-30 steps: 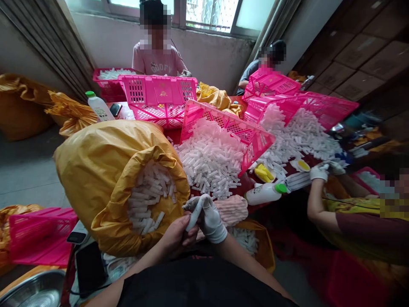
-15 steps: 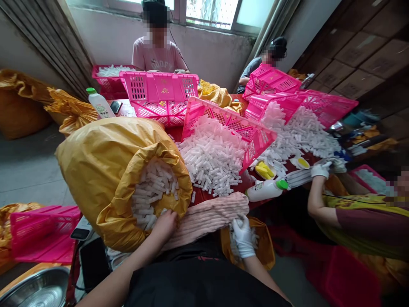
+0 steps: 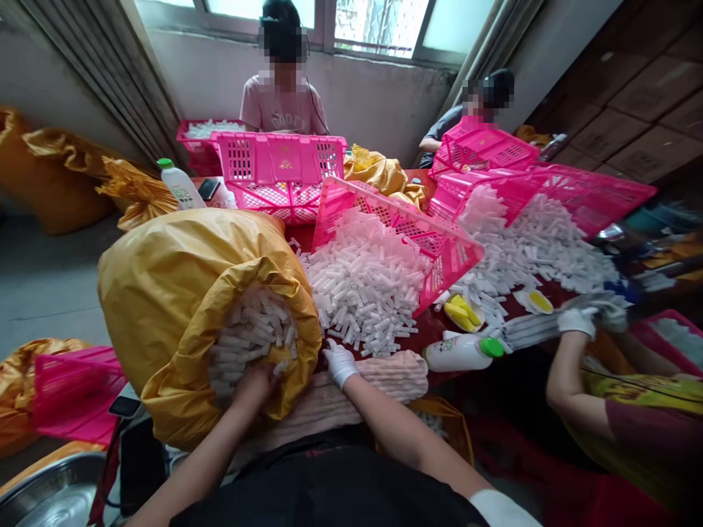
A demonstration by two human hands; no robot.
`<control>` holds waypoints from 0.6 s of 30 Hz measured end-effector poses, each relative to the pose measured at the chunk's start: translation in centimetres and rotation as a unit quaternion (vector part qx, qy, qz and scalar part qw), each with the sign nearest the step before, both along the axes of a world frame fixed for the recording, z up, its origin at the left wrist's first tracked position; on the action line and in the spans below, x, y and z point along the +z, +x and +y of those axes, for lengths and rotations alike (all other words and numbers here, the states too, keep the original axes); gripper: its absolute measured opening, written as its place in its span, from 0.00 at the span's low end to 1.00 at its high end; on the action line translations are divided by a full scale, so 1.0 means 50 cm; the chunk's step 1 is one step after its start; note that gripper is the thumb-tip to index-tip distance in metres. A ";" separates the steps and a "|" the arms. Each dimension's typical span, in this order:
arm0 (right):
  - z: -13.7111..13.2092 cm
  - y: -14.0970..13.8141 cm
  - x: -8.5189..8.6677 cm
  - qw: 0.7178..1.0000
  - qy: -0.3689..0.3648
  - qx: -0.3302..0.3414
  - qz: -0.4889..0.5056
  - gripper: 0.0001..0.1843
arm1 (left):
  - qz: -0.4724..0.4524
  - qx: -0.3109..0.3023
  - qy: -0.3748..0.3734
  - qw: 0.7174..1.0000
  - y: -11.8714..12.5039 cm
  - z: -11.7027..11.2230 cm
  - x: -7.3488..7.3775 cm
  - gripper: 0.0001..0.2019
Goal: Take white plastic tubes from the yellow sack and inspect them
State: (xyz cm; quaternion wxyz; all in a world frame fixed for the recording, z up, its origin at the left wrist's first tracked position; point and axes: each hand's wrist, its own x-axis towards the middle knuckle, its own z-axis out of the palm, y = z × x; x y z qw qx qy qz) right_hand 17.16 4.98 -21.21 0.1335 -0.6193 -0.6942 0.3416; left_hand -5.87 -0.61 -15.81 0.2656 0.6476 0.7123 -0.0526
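Note:
A large yellow sack (image 3: 181, 271) lies tipped with its rolled mouth facing me, packed with small white plastic tubes (image 3: 255, 318). My bare left hand (image 3: 261, 380) is inside the lower part of the mouth, its fingers closed around what looks like one white tube at the fingertips. Just outside the sack's right rim is my right hand (image 3: 340, 364) in a white glove, its fingers slightly apart and nothing visible in them. Beneath its wrist runs a folded pinkish ribbed cloth (image 3: 387, 373). A heap of white tubes (image 3: 365, 285) spreads on the red table beyond.
A tilted pink basket (image 3: 450, 256) stands behind the heap. To the right lie a white bottle with a green cap (image 3: 458, 353) and a yellow sponge (image 3: 463, 313). An open yellow bag (image 3: 444, 424) hangs below the table edge. A co-worker's gloved hand (image 3: 576, 322) is at far right.
My right hand has moved up and left, from above the lower yellow bag to beside the sack mouth. My left hand has shifted slightly left and deeper into the sack. The view has turned a little.

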 end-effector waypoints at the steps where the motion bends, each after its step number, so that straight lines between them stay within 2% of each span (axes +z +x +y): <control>1: 0.016 -0.010 0.007 1.000 -0.008 0.006 0.007 0.09 | -0.016 0.012 0.011 1.000 0.004 -0.002 0.010 0.16; 3: 0.032 -0.012 0.032 0.999 -0.021 0.011 0.027 0.05 | -0.082 0.033 0.035 0.995 0.018 -0.010 0.037 0.15; 5: 0.035 -0.005 0.076 0.998 -0.023 0.007 0.055 0.08 | -0.179 0.045 0.048 0.982 0.037 -0.021 0.071 0.15; 7: 0.028 -0.006 0.139 0.983 -0.038 -0.032 0.176 0.15 | -0.269 0.044 0.052 0.961 0.058 -0.032 0.110 0.15; 8: 0.022 -0.011 0.174 0.960 -0.057 -0.061 0.269 0.18 | -0.303 0.040 0.054 0.951 0.069 -0.037 0.131 0.16; 10: 0.006 -0.029 0.245 0.879 -0.112 -0.114 0.449 0.22 | -0.353 0.026 0.058 0.933 0.087 -0.046 0.171 0.17; 11: -0.003 -0.040 0.277 0.841 -0.136 -0.130 0.508 0.21 | -0.371 0.016 0.059 0.926 0.095 -0.049 0.189 0.17; 12: -0.014 -0.051 0.305 0.820 -0.147 -0.136 0.537 0.20 | -0.387 0.007 0.056 0.920 0.101 -0.052 0.206 0.17; 13: -0.025 -0.060 0.329 0.813 -0.139 -0.138 0.548 0.18 | -0.401 0.002 0.052 0.914 0.106 -0.055 0.220 0.17; 15: -0.049 -0.072 0.360 0.825 -0.090 -0.112 0.547 0.14 | -0.433 0.012 0.045 0.900 0.113 -0.060 0.243 0.18; 17: -0.073 -0.075 0.374 0.828 -0.048 -0.065 0.556 0.11 | -0.464 0.035 0.041 0.884 0.117 -0.063 0.261 0.21; 18: -0.084 -0.074 0.376 0.820 -0.044 -0.044 0.569 0.11 | -0.474 0.042 0.043 0.879 0.118 -0.064 0.269 0.22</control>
